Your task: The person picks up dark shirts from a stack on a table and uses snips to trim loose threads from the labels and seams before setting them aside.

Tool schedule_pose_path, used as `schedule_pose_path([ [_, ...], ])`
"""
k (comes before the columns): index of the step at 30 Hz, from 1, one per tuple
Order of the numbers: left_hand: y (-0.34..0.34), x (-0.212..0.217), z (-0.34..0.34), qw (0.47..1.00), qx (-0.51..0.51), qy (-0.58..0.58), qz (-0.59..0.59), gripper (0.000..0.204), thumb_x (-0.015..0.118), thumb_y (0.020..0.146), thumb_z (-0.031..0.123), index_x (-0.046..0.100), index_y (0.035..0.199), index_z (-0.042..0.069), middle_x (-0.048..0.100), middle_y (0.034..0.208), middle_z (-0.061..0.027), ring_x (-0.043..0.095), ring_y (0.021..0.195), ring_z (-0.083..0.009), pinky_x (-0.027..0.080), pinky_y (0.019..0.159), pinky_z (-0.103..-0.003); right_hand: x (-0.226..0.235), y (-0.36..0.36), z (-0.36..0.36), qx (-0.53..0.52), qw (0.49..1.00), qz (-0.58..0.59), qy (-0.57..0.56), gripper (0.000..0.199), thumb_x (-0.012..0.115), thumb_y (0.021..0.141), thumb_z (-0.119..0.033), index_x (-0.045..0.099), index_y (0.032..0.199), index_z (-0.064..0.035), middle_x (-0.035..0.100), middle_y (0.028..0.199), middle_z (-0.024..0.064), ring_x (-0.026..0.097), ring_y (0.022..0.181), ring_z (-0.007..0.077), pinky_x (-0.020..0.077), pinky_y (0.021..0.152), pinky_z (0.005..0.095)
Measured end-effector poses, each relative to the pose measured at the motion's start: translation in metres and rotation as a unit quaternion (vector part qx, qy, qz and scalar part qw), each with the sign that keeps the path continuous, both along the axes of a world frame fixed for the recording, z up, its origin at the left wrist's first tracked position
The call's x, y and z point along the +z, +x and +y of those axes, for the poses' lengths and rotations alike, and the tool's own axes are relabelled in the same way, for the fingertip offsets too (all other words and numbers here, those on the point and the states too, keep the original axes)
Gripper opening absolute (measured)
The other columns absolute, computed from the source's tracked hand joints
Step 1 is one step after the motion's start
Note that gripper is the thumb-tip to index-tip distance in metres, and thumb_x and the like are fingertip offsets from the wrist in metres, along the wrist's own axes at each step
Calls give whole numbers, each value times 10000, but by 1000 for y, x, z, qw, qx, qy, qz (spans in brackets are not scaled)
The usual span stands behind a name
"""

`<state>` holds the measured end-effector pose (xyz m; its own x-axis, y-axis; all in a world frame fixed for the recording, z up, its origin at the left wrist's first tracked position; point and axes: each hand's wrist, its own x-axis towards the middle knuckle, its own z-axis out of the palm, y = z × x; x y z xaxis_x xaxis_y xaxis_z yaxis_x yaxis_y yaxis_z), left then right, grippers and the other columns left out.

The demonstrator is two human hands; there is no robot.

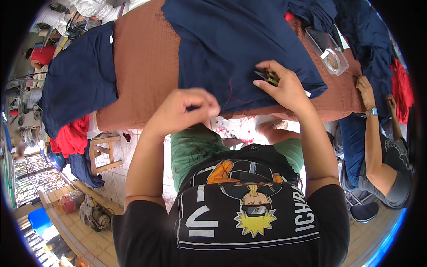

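A navy blue garment (222,49) lies spread over the brown-covered table in front of me. In my right hand (287,89), above its near right part, is a small pair of dark and yellow-green thread snips (272,79). My left hand (189,109) hovers at the garment's near edge, fingers curled and tips pressed together; whatever may be in that pinch is too small to make out. Loose red threads (230,91) lie on the navy cloth between the two hands.
The brown table cover (142,62) shows left of the garment. Another navy garment (80,75) hangs over the left end, above red cloth (71,138) and a wooden stool (104,153). A clear plastic box (329,53) sits at right, near a co-worker's hand (365,91).
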<state>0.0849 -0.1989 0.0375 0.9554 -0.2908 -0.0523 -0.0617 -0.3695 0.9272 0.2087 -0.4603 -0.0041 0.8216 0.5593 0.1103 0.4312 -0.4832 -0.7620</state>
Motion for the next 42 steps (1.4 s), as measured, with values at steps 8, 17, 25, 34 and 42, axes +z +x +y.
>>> schedule_pose_path([
  [8,16,-68,-66,912,279,225,-200,248,790,770,138,726,984,31,687,1043,-74,665,789,-181,540,692,-289,-18,-25,28,32,989,-21,142,285,706,818,-59,630,1092,-46,647,968,125,645,830,266,506,743,345],
  [17,18,-62,-54,952,278,92,-83,182,709,867,139,731,993,11,723,986,-59,664,858,-132,515,788,-261,-36,-29,26,9,980,3,200,216,707,841,-65,683,1054,-41,666,925,80,651,796,187,501,719,297],
  [25,20,-44,-37,958,252,-78,109,245,697,896,161,720,1057,-22,720,1020,-55,622,917,-79,488,855,-227,-26,-36,25,41,992,-62,100,213,697,822,-78,702,1034,-92,636,937,64,642,816,282,504,711,363],
  [34,19,-44,-38,963,248,-64,81,244,704,889,156,721,1047,-30,712,1064,-70,628,945,-92,487,875,-234,-24,-36,30,32,988,-138,62,213,686,801,-67,703,1010,-104,632,931,59,641,808,307,510,693,398],
  [42,19,-42,-39,957,252,-98,106,243,705,887,153,721,1034,-40,704,1096,-82,621,975,-101,475,902,-242,-22,-37,31,39,988,-141,50,215,684,802,-71,698,1013,-102,630,930,60,641,814,306,511,688,406],
])
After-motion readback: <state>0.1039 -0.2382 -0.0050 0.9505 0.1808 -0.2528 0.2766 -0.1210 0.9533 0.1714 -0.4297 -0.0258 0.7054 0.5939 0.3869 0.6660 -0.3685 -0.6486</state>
